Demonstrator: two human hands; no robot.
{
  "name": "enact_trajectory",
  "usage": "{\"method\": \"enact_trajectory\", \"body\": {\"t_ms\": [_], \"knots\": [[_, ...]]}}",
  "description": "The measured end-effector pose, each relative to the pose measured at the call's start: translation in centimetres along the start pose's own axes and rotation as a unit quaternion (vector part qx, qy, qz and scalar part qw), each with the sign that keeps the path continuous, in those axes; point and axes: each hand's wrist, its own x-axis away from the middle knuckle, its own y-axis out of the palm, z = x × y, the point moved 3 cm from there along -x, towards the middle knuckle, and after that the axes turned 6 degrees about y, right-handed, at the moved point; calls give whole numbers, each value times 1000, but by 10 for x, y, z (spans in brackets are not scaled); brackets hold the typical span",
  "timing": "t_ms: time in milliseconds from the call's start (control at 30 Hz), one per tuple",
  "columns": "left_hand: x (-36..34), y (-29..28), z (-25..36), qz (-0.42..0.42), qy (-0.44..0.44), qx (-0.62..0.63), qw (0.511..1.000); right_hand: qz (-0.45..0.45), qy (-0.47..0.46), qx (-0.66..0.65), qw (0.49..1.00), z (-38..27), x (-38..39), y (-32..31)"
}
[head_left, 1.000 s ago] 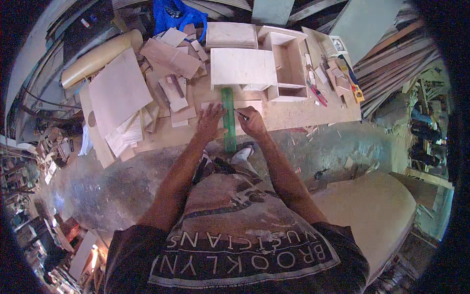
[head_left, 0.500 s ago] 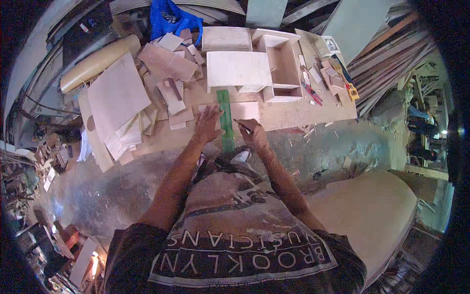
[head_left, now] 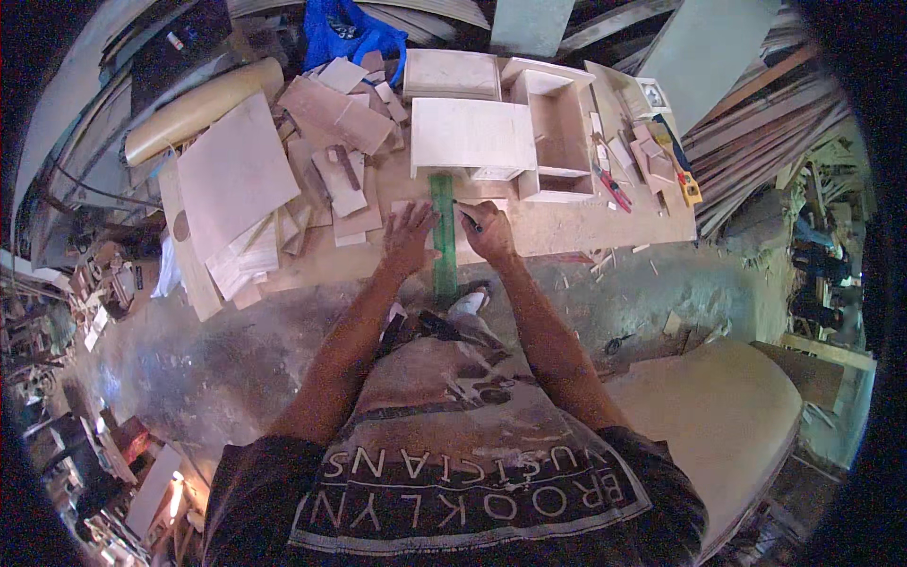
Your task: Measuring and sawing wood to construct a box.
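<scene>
A long green ruler [head_left: 443, 236] lies on a small pale wood piece [head_left: 416, 213] on the board floor. My left hand [head_left: 410, 238] presses flat on the ruler and the wood piece, fingers spread. My right hand [head_left: 486, 231] is closed around a dark pencil [head_left: 469, 218] whose tip touches the ruler's right edge. Both forearms reach forward from my body over my knees.
A flat square plywood panel [head_left: 470, 137] and an open wooden box [head_left: 557, 132] stand just beyond the ruler. Several plywood offcuts [head_left: 326, 170] pile at the left beside a large sheet [head_left: 236, 175]. Red pliers [head_left: 612, 191] and small tools lie at right. A blue bag [head_left: 354, 33] sits far back.
My right hand with the pencil has slid a little farther along the ruler's right edge. The left hand stays pressed on the ruler.
</scene>
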Motion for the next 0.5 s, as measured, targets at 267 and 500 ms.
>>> {"method": "enact_trajectory", "body": {"t_ms": [267, 500], "knots": [[4, 16, 18, 66, -92, 10, 994, -113, -25, 73, 991, -35, 79, -24], [15, 26, 39, -126, -168, 30, 977, -105, 176, -77, 976, -20, 130, -29]]}}
